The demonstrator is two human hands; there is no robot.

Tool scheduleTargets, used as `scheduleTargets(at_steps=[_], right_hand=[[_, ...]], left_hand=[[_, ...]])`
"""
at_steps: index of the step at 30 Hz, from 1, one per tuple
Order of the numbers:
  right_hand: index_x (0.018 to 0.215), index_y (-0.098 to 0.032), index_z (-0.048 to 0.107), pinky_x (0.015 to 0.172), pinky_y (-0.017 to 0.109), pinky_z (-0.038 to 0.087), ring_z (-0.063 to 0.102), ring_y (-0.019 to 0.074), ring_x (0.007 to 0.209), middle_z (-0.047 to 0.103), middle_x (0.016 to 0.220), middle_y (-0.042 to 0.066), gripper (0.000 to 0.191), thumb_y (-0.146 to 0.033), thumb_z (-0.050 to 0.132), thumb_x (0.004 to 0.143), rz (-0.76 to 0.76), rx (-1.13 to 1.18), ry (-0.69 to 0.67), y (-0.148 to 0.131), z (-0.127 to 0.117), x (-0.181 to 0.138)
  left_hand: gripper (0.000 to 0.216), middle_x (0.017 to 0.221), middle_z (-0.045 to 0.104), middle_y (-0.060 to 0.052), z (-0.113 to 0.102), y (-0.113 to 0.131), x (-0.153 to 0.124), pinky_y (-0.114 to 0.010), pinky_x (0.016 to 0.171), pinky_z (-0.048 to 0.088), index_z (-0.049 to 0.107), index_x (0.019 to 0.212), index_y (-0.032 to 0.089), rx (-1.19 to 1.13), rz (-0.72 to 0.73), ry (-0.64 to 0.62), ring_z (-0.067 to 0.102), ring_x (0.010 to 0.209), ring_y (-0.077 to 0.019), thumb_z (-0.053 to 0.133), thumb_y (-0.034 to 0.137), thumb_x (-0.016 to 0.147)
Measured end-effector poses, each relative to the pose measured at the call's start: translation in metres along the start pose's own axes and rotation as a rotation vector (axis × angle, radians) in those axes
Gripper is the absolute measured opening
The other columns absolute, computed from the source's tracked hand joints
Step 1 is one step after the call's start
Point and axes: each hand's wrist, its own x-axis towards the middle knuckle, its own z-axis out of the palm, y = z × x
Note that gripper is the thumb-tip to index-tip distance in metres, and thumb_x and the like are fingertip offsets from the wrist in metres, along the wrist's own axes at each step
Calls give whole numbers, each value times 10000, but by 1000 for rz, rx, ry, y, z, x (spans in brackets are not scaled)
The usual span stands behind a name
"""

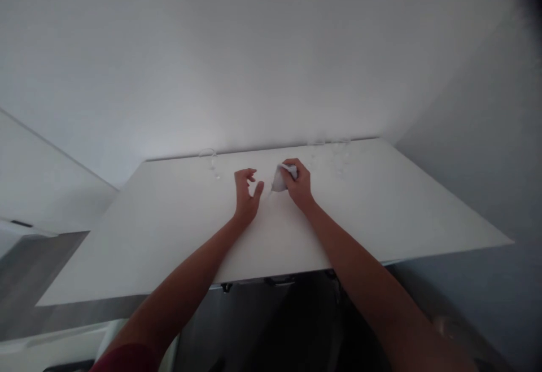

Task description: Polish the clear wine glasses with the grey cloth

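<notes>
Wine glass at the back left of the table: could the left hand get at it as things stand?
Probably yes: the left hand is open and holds nothing, and only bare table shows between it and the wine glass.

The right hand [298, 183] covers much of a whitish cloth [279, 180]. Faint clear glasses [210, 160] near the table's [402, 202] far edge are too washed out to count.

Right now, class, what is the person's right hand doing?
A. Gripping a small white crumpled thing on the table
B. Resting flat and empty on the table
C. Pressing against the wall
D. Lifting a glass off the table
A: the right hand has its fingers closed round a small white crumpled thing low on the white table, while the left hand sits open and empty beside it.
</notes>
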Motion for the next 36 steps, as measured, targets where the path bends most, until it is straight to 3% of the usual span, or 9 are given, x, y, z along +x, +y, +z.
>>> scheduleTargets(at_steps=[4,8,10,18,22,26,29,32,36], right_hand=[[973,-240,646,654,280,457,538,151,720,612,814,-14,226,-453,711,934,95,73,107,-3,4,-1],[1048,-262,589,657,270,476,548,149,744,583,854,-14,300,-535,681,964,146,174,136,-2,8,0],[1081,-281,532,672,268,483,544,146,755,543,882,-16,317,-564,644,993,109,215,172,-2,9,0],[991,-283,393,735,281,478,498,175,842,386,905,0,340,-559,584,1040,-33,12,455,-5,8,-8],[995,-287,470,683,282,490,550,179,800,493,871,1,325,-601,531,1050,56,148,187,-4,16,-5],[1166,-257,608,715,372,570,663,234,883,694,998,83,650,-735,180,1064,255,447,-151,-2,20,0],[1323,-256,612,754,383,592,692,235,938,739,1128,91,579,-711,403,1033,293,509,-191,-1,17,-1],[1362,-295,601,769,341,592,700,214,955,744,1177,57,563,-603,710,903,284,581,-251,-3,12,-3],[1257,-285,639,718,309,580,700,217,896,763,1091,55,548,-535,802,797,365,697,-368,-10,8,-3]], left_hand=[[589,1178,700,-136,13,-3,-3,-314,711,564,611,1220,194,-165,-253,-400,722,855,-183,798,616,855],[525,751,717,-58,12,-2,-3,-283,554,537,654,986,158,-371,-603,-750,669,574,-157,779,649,850],[485,633,664,-23,8,-2,0,-269,551,523,679,902,157,-398,-609,-713,635,546,-142,765,634,870],[437,610,587,21,2,-2,7,-246,537,448,690,825,189,-319,-405,-203,518,517,-96,738,615,908],[485,599,592,6,3,0,6,-266,549,476,655,756,194,-314,-417,-263,544,532,-114,717,649,912],[518,559,522,26,4,-2,4,-271,535,476,604,697,195,-378,-494,-312,504,503,-105,742,657,887],[557,571,428,53,3,1,6,-282,526,487,516,644,202,-564,-645,-328,406,473,-73,793,640,847],[557,566,351,88,1,8,10,-279,506,486,526,685,200,-753,-809,-503,332,449,-51,876,627,758],[574,533,308,119,1,11,9,-264,475,473,567,748,193,-781,-911,-708,290,428,-46,897,661,700]])
